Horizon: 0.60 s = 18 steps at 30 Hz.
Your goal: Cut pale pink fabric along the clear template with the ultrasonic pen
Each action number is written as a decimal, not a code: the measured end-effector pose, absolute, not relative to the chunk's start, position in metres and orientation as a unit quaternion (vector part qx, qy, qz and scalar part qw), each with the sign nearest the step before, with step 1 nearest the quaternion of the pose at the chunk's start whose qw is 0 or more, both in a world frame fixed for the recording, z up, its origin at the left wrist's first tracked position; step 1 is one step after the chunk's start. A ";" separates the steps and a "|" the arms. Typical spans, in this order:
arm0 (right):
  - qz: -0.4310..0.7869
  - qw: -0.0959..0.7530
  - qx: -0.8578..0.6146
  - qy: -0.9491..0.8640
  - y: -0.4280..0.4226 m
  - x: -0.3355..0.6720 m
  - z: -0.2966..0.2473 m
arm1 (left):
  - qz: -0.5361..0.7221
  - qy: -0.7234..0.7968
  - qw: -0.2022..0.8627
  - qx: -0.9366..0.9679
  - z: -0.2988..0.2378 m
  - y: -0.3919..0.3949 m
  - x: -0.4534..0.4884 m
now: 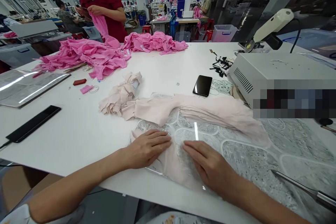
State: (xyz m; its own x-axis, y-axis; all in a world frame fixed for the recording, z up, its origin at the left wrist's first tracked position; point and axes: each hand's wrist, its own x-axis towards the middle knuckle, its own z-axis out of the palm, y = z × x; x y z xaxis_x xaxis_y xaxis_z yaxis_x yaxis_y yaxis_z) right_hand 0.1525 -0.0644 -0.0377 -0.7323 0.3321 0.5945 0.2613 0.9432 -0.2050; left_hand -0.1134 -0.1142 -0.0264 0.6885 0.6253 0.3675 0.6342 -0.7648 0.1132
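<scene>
My left hand point(148, 147) lies flat with fingers stretched out on a pale pink fabric piece point(172, 162) at the table's near edge. My right hand point(207, 162) rests flat on the same piece, fingers extended toward the left hand. The fabric lies on a clear patterned plate point(262, 154). A longer stack of pale pink fabric point(204, 110) stretches across just beyond my hands, ending in a bunched heap point(120, 96) at the left.
A black phone point(202, 85) and a grey machine box point(275, 77) sit at the right. Bright pink garments point(89, 56) are heaped at the far left, handled by a person in red point(105, 3). A black bar point(34, 123) lies left, a metal tool point(304, 189) right.
</scene>
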 end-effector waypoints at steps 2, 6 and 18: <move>0.032 0.326 -0.160 -0.931 -0.053 0.142 -0.043 | -0.188 -0.332 0.015 -0.924 -0.027 -0.113 -0.111; 0.002 0.310 -0.137 -0.941 -0.042 0.128 -0.050 | -0.172 -0.321 0.021 -0.931 -0.028 -0.112 -0.109; -0.031 0.276 -0.119 -0.953 -0.040 0.126 -0.048 | -0.161 -0.324 0.005 -0.932 -0.031 -0.116 -0.115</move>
